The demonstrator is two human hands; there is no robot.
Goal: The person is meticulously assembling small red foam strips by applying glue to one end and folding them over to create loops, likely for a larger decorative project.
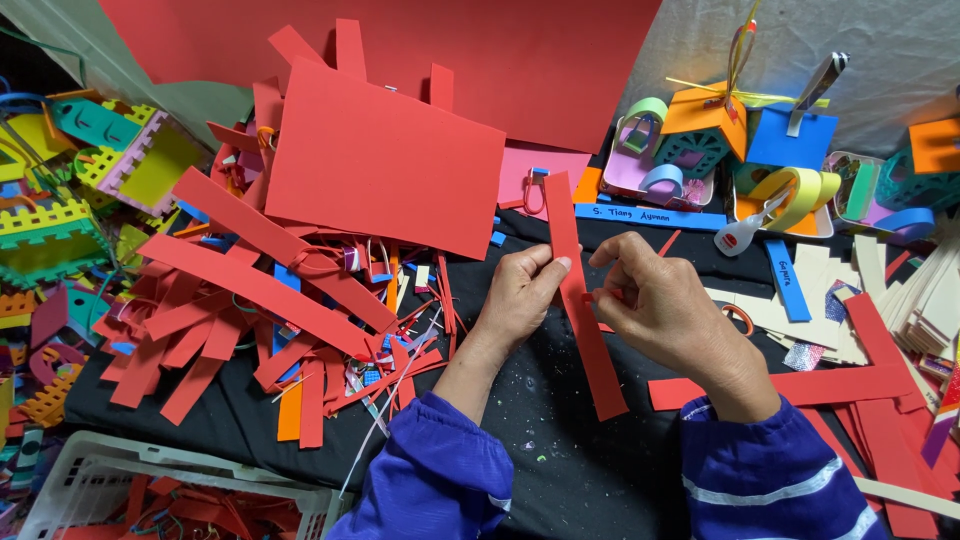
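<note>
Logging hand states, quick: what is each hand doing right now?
Left hand: closed, pinching the long red foam strip.
Right hand: closed, gripping the same strip's edge.

Long red foam strip (583, 300), nearly upright, pinched mid-length

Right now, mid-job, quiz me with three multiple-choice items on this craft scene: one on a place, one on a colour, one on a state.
1. Where is the white plastic crate?
A. lower left
B. upper right
C. centre

2. What colour is the long foam strip in both hands?
A. blue
B. red
C. yellow

3. How is that strip held?
A. lying loose on the black cloth
B. pinched by left hand and right hand
C. rolled into a ring

Answers: 1 A, the crate sits at the lower-left corner. 2 B, it matches the big red foam sheet. 3 B, fingers of both hands grip it near its upper half.
</note>
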